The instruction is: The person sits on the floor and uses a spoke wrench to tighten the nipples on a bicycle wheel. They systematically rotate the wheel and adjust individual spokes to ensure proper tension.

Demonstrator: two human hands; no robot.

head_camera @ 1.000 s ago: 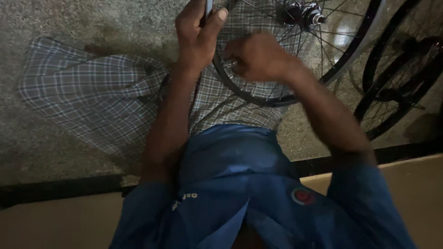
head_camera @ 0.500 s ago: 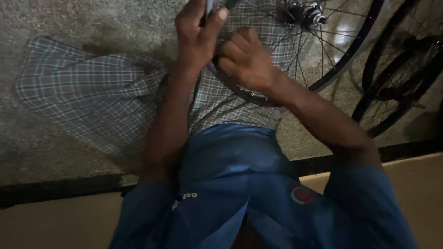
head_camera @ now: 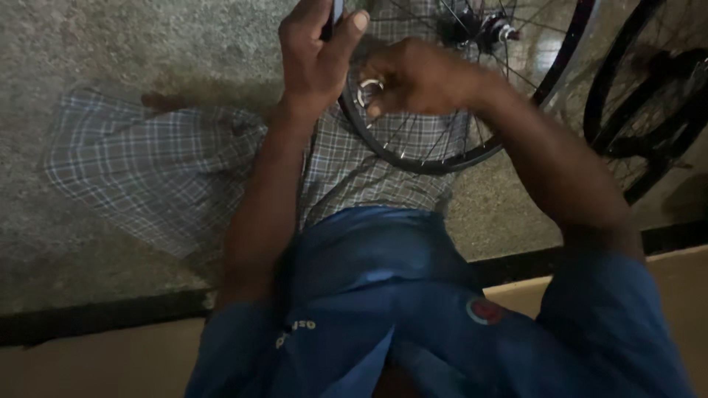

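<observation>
Black spoked bicycle wheel stands upright over checked lap.

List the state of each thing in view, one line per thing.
left hand: closed around a small dark tool.
right hand: curled on the wheel rim.
bicycle wheel: bare rim, resting over the lap.
second wheel: tyre on, lying on the floor.

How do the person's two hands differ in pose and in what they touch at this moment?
The left hand is raised upright, fingers and thumb closed round a slim dark object that runs out of the top of the picture; the right hand lies sideways, fingers curled at the rim of the spoked wheel. The right hand shows a ring; no ring is visible on the left. Both work close together over the same wheel, above the checked cloth.
</observation>
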